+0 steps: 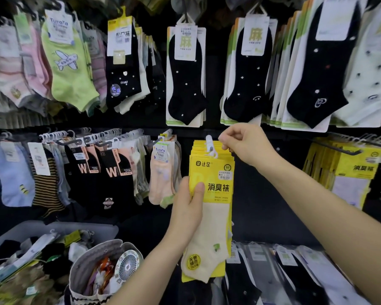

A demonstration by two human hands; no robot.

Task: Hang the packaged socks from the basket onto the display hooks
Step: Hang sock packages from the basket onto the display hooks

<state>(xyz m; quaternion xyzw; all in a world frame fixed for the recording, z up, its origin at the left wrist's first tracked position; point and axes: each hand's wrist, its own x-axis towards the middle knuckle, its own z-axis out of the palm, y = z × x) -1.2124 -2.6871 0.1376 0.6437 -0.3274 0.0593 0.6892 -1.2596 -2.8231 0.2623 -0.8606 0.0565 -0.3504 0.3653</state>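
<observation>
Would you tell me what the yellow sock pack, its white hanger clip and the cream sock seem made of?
The yellow sock pack looks like printed card, flat and slightly glossy, possibly plastic film. Its white hanger clip seems moulded plastic, smooth and shiny. The cream sock is matte knit fabric.

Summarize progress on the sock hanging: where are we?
Done: yellow packs stacked behind look hung. In hand: left hand grips the front yellow pack; right hand pinches the stack's top beside the white hanger. Left: basket holds more socks.
</observation>
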